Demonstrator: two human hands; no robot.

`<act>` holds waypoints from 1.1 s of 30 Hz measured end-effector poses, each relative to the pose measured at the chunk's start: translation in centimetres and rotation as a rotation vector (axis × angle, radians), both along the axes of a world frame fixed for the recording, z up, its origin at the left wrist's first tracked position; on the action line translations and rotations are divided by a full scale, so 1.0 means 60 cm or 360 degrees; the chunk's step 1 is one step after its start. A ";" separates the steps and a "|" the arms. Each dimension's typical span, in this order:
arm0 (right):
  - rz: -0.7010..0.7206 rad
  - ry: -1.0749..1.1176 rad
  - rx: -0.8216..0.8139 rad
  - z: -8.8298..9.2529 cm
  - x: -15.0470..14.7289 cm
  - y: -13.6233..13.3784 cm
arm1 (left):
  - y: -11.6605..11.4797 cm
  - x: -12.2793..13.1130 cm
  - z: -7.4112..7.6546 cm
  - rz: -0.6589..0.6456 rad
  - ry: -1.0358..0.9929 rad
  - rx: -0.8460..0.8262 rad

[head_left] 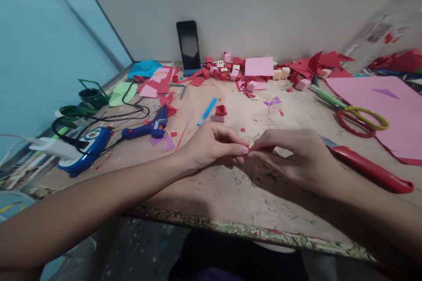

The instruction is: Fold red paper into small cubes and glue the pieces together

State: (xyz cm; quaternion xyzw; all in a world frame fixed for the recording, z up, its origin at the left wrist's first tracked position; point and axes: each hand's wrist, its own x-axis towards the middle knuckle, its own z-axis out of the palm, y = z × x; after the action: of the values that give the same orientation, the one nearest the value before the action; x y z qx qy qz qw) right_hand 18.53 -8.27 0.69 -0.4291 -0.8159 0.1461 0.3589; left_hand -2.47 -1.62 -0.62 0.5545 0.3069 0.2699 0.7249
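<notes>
Over the middle of the table, my left hand (221, 144) pinches with thumb and forefinger. Its fingertips meet those of my right hand (292, 153), which is also closed in a pinch. A hint of red shows between the fingertips, but the piece is too small and covered to make out. Just beyond my left hand stands a small red folded-paper box shape (221, 110) on a pink block (220, 118). A blue pen-like stick (207, 111) lies to its left. Near my right wrist rests a knife with a red handle (371, 169).
A blue glue gun (147, 128) lies at left, its cord leading towards a blue-and-white power strip (86, 149). A phone (189, 45) leans against the back wall beside several red and pink paper cubes (234, 74). Scissors (359, 118) and pink sheets (405, 109) are at right.
</notes>
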 end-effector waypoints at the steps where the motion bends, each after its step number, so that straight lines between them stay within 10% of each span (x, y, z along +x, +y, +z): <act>1: 0.0000 -0.0011 0.0001 0.001 -0.001 0.000 | 0.001 0.000 -0.002 -0.0006 0.0015 0.0020; 33: 0.0254 -0.0019 -0.0171 -0.001 0.014 0.014 | 0.009 -0.006 -0.003 -0.0130 -0.0107 -0.0096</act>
State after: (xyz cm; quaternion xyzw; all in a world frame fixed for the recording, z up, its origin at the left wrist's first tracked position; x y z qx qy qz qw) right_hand 19.38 -7.44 0.66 -0.3821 -0.8407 0.2152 0.3178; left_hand -2.83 -1.06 -0.79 0.5350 0.2674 0.2492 0.7617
